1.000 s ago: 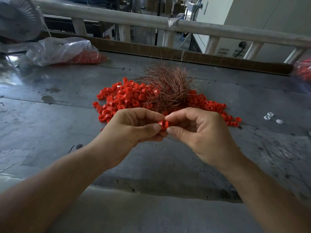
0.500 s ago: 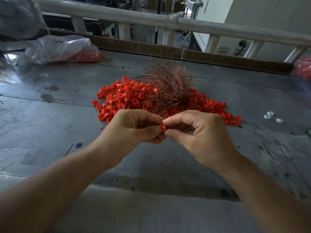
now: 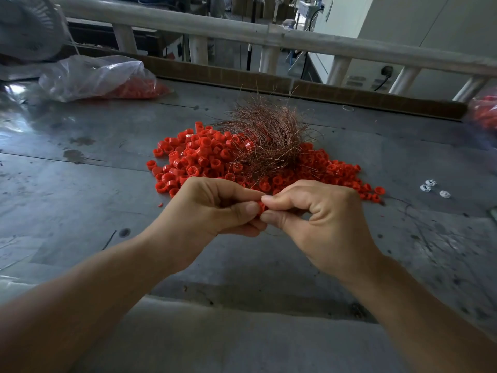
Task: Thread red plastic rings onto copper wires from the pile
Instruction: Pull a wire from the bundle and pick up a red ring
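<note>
A pile of red plastic rings [image 3: 204,160] spreads across the middle of the grey table [image 3: 80,200]. A tangled bundle of thin copper wires [image 3: 269,130] lies on top of the pile. Just in front of the pile my left hand [image 3: 212,211] and my right hand [image 3: 322,219] meet fingertip to fingertip. Between them they pinch one red ring [image 3: 261,207], mostly hidden by the thumbs and forefingers. A thin dark wire strand [image 3: 271,235] curves below my right fingers; whether it passes through the ring is hidden.
A clear plastic bag of red rings [image 3: 107,79] lies at the back left beside a fan [image 3: 27,25]. Another bag of red parts [image 3: 486,111] sits at the right edge. Three small white pieces [image 3: 433,187] lie to the right. A cardboard strip and railing [image 3: 269,36] bound the far side.
Both hands have closed tighter around the ring, so less of it shows than before. They have stayed in front of the pile.
</note>
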A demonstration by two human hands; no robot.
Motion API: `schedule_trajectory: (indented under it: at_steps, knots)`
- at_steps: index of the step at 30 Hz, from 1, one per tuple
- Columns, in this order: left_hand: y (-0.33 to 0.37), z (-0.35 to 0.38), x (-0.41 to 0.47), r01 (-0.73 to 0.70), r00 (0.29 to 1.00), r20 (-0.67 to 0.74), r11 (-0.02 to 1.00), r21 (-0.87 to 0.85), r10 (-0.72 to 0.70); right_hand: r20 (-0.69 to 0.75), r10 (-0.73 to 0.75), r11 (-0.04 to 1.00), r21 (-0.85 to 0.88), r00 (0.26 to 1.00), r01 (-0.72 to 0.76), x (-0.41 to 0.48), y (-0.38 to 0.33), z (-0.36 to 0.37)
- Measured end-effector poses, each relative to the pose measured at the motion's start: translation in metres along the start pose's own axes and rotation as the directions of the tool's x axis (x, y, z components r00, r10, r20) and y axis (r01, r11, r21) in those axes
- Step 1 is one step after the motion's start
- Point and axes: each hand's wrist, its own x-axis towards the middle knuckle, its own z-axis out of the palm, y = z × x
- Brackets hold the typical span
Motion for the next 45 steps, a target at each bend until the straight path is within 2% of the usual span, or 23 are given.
schedule_trajectory:
  at_steps: [8,11,13,15,18,21,29,33,37,40,45]
  knots:
    - [0.0,0.0,0.001,0.052,0.996,0.082,0.997,-0.051,-0.048,0.05,0.069,0.981,0.181,0.996,-0.077,0.004,0.004,-0.005]
    - [0.002,-0.002,0.001,0.074,0.989,0.132,0.994,-0.086,-0.062,0.13,0.128,0.944,0.288,0.983,-0.161,0.004,0.004,-0.006]
    - [0.003,-0.003,0.001,0.09,0.986,0.149,0.989,-0.116,-0.072,0.22,0.103,0.96,0.234,0.97,-0.155,0.006,0.004,-0.008]
    - [0.002,-0.003,0.001,0.111,0.983,0.161,0.984,-0.137,-0.088,0.285,0.05,0.988,0.125,0.957,-0.089,0.008,0.003,-0.008]
    - [0.001,0.001,-0.001,0.098,0.98,0.187,0.982,-0.161,-0.067,0.285,0.054,0.996,0.047,0.957,-0.07,0.008,0.002,-0.006]
    - [0.001,0.006,-0.004,0.031,0.983,0.181,0.998,-0.062,-0.02,0.295,0.088,0.996,0.0,0.951,-0.092,0.006,-0.001,-0.004]
    - [-0.002,0.007,-0.008,0.021,0.982,0.186,0.999,-0.035,-0.014,0.279,0.121,0.992,0.002,0.953,-0.127,0.001,-0.005,0.0]
    - [0.002,0.005,-0.006,0.093,0.978,0.191,0.995,-0.041,-0.083,0.341,0.172,0.965,0.132,0.924,-0.228,0.004,-0.002,-0.002]
    - [0.003,0.0,0.0,0.106,0.984,0.147,0.994,-0.025,-0.101,0.428,0.264,0.866,0.289,0.864,-0.408,0.006,0.004,-0.009]
    - [0.005,-0.006,0.006,0.095,0.994,0.067,0.979,-0.18,-0.084,0.486,0.326,0.847,0.232,0.811,-0.479,0.006,0.006,-0.012]
    - [0.008,-0.016,0.011,0.054,0.997,0.059,0.97,-0.235,-0.042,0.435,0.361,0.83,0.255,0.825,-0.497,0.007,0.001,-0.015]
